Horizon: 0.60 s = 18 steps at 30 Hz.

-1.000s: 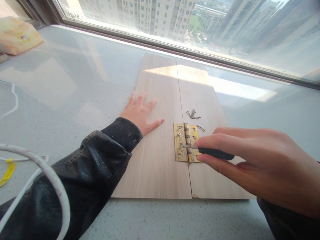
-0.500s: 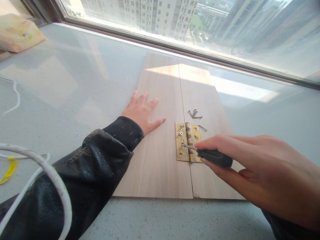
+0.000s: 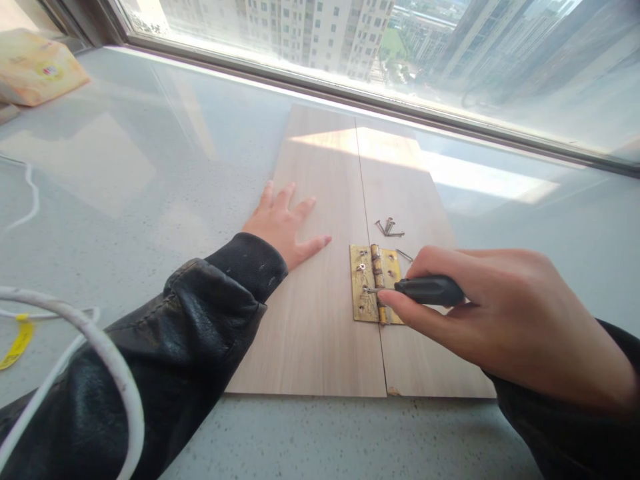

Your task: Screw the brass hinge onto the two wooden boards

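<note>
Two light wooden boards (image 3: 320, 333) lie side by side on a grey counter. A brass hinge (image 3: 374, 283) spans the seam between them. My right hand (image 3: 495, 320) is closed on a black-handled screwdriver (image 3: 425, 291), whose metal tip rests on the hinge's left leaf. My left hand (image 3: 284, 223) lies flat with fingers spread on the left board, pressing it down. Several loose screws (image 3: 389, 228) sit on the right board just beyond the hinge.
A white cable (image 3: 90, 347) with a yellow tag (image 3: 17, 341) loops over the counter at the lower left. A yellow-orange packet (image 3: 37, 75) lies at the far left corner. A window frame (image 3: 380, 107) runs along the counter's far edge.
My right hand has rolled and shifted its grip on the screwdriver, with the handle turning while the tip stays on the hinge's left leaf. My left hand has stayed put.
</note>
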Each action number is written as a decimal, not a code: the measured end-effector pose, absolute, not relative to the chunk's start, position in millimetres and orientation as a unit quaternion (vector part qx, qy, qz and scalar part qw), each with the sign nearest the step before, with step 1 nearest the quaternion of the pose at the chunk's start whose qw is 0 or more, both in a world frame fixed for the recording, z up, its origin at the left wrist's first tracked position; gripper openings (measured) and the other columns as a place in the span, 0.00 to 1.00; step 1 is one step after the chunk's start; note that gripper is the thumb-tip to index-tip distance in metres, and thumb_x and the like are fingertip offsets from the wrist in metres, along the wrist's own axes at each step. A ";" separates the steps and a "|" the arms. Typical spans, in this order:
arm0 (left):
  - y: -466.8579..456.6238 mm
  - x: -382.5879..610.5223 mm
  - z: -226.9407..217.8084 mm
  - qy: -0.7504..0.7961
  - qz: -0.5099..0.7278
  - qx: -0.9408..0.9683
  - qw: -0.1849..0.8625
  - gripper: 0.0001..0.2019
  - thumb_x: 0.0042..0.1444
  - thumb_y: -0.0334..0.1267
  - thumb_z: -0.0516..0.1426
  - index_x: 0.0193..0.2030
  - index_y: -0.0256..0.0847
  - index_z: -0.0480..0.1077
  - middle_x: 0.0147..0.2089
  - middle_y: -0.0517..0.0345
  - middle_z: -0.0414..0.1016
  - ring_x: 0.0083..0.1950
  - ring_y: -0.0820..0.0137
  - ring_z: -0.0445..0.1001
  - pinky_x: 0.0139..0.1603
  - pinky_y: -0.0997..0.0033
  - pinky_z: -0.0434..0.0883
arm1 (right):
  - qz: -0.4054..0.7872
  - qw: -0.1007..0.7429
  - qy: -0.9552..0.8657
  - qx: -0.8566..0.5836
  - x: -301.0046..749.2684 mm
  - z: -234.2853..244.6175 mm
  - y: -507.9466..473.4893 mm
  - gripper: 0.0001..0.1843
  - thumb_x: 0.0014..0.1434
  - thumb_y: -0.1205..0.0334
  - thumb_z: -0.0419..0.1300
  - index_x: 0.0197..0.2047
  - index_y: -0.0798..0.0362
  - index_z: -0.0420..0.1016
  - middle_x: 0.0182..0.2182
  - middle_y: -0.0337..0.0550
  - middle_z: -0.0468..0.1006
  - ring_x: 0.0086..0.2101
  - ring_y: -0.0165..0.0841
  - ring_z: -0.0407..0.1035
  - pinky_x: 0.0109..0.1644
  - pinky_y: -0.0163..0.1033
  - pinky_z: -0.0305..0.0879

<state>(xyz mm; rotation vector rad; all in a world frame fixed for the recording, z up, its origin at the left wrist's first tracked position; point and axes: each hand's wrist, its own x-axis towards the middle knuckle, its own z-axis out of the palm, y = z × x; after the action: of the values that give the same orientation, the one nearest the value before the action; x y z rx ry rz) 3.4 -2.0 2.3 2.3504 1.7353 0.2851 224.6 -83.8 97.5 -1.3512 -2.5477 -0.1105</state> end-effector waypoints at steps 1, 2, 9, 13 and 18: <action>-2.0 3.3 2.1 0.588 0.096 0.796 0.103 0.39 0.56 0.63 0.50 0.68 0.40 0.58 0.73 0.42 0.47 0.73 0.38 0.40 0.71 0.45 0.45 | -0.042 0.136 -0.873 -0.467 224.6 96.9 -83.4 0.10 0.58 0.54 0.60 0.30 0.50 0.68 0.17 0.35 0.70 0.16 0.30 0.61 0.20 0.38 0.52; -1.9 3.2 1.9 0.588 0.096 0.797 0.102 0.39 0.56 0.63 0.49 0.69 0.41 0.58 0.73 0.42 0.47 0.73 0.37 0.39 0.71 0.45 0.45 | -0.049 0.144 -0.870 -0.468 224.9 96.5 -83.1 0.07 0.58 0.56 0.61 0.37 0.50 0.70 0.19 0.36 0.72 0.17 0.31 0.64 0.21 0.38 0.55; -1.5 2.9 1.3 0.585 0.101 0.799 0.097 0.39 0.56 0.62 0.50 0.68 0.39 0.58 0.73 0.39 0.48 0.73 0.37 0.40 0.72 0.47 0.44 | 0.020 0.103 -0.903 -0.416 235.8 110.3 -87.3 0.11 0.63 0.59 0.54 0.49 0.47 0.68 0.29 0.38 0.77 0.25 0.32 0.71 0.24 0.37 0.63; -0.7 2.8 0.9 0.582 0.099 0.802 0.094 0.39 0.56 0.62 0.50 0.68 0.38 0.59 0.72 0.38 0.49 0.73 0.39 0.41 0.72 0.47 0.44 | 0.077 0.083 -0.900 -0.420 241.8 120.7 -92.6 0.14 0.64 0.60 0.52 0.53 0.42 0.67 0.36 0.35 0.80 0.27 0.29 0.73 0.26 0.34 0.65; -0.1 2.2 -0.6 0.580 0.098 0.804 0.088 0.39 0.57 0.62 0.49 0.68 0.39 0.59 0.73 0.40 0.49 0.73 0.41 0.42 0.72 0.45 0.44 | 0.089 0.094 -0.899 -0.418 244.7 120.6 -92.8 0.09 0.65 0.59 0.53 0.47 0.43 0.70 0.28 0.31 0.79 0.16 0.25 0.64 0.23 0.35 0.62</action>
<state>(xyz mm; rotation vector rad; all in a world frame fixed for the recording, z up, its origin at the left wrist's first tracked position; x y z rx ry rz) 2.2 -0.1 -0.6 2.3926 1.7267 0.2916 244.7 -92.8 120.6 -1.2385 -2.6677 0.2645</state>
